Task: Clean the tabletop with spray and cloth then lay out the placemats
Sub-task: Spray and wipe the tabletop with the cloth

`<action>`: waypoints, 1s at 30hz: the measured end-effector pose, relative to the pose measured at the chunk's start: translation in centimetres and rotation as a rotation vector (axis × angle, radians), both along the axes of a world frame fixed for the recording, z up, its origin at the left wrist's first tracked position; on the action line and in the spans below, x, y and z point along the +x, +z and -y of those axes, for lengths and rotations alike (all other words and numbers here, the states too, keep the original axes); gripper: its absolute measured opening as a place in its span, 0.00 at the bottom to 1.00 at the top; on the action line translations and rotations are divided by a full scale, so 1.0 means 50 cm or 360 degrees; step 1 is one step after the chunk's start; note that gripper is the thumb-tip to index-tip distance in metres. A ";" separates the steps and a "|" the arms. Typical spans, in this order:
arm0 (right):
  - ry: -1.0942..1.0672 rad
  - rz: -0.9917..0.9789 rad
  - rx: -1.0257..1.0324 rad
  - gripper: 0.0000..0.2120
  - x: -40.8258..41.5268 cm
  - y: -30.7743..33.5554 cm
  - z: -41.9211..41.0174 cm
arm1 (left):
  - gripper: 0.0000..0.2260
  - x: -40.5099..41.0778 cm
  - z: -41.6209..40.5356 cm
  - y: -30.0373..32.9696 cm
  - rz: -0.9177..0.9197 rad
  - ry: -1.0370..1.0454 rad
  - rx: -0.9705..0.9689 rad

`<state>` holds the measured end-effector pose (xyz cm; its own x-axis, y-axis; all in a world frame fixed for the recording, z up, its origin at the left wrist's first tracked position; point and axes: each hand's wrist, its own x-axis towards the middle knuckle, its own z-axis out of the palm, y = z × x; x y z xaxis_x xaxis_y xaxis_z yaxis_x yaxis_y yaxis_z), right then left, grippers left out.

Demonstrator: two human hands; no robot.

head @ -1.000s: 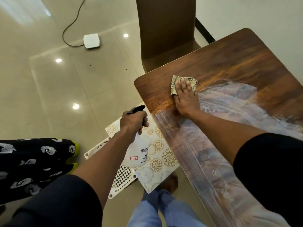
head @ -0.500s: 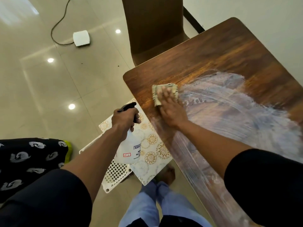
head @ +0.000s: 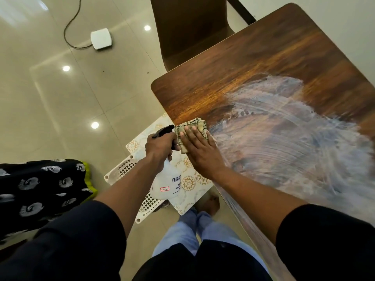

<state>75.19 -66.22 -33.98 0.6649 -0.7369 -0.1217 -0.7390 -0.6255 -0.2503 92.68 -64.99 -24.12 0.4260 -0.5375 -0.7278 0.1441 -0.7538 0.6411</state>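
Here the right hand [head: 199, 149] lies flat, fingers straight, pressing the folded cloth [head: 190, 130] on the near-left edge of the wooden tabletop [head: 253, 63], beside wet streaks. The left hand [head: 161, 146] grips the spray bottle [head: 167, 184] off the edge, above patterned placemats [head: 190, 185] on a white basket [head: 125, 171].

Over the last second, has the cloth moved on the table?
Yes. The cloth, pressed under the right hand, has slid from further in toward the table's near-left edge, closer to the spray bottle.
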 end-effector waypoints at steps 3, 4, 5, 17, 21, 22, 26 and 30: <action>0.0052 -0.0034 -0.0013 0.31 0.006 0.004 0.027 | 0.09 -0.005 0.005 -0.011 0.0042 -0.0023 0.0016; 0.0051 -0.0047 -0.0017 0.31 0.018 0.004 0.042 | 0.09 -0.009 0.007 -0.016 0.0050 -0.0032 0.0016; 0.0037 -0.0060 -0.0010 0.31 0.035 0.005 0.057 | 0.09 -0.013 0.008 -0.018 0.0049 -0.0040 0.0013; -0.0030 0.0074 -0.0081 0.30 -0.009 0.001 -0.002 | 0.08 0.012 0.002 -0.036 -0.0017 -0.0113 0.0000; -0.0113 0.0102 -0.0115 0.31 -0.119 0.005 -0.118 | 0.05 0.013 -0.015 -0.045 -0.0099 -0.0242 -0.0045; -0.0119 0.0081 -0.0101 0.31 -0.131 0.005 -0.132 | 0.04 0.013 -0.023 -0.048 -0.0116 -0.0264 -0.0056; -0.0085 0.0013 -0.0069 0.31 -0.113 0.004 -0.107 | 0.08 0.017 -0.052 -0.057 -0.0204 -0.0281 -0.0124; -0.0046 -0.0032 -0.0049 0.31 -0.013 0.007 -0.003 | 0.04 0.035 -0.065 -0.064 -0.0141 -0.0251 -0.0140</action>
<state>74.56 -66.08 -33.65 0.6408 -0.7596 -0.1117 -0.7617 -0.6108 -0.2162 94.42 -61.73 -27.33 0.2678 -0.6558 -0.7058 0.0873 -0.7131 0.6956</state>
